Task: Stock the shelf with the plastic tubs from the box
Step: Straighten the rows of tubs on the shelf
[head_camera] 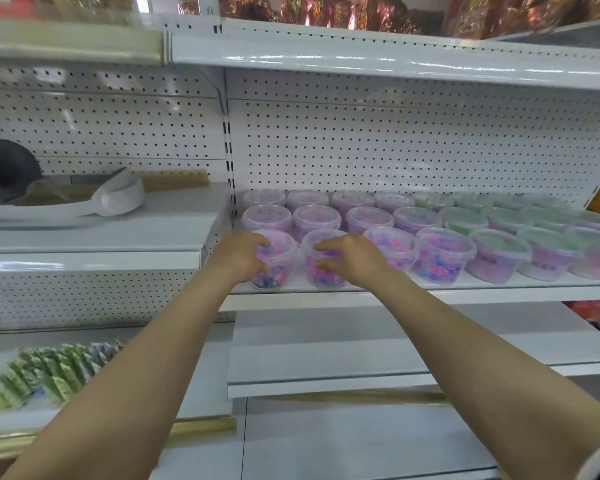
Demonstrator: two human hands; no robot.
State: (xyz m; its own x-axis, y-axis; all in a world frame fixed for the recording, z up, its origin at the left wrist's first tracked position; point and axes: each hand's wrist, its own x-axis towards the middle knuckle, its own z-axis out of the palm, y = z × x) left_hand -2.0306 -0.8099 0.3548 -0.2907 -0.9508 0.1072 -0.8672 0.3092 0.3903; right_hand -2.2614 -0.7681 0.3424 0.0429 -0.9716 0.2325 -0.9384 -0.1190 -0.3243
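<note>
Left hand point(238, 254) gripping corner tub point(278, 244), right hand point(354, 259) gripping next tub point(322, 280), on shelf point(437, 292)

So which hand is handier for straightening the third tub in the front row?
Probably the right hand: it grips the second tub, directly beside the third tub. The left hand holds the end tub and would have to reach across.

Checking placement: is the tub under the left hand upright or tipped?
Upright: the tub stands on the shelf, lid uppermost, left hand gripping it.
</note>
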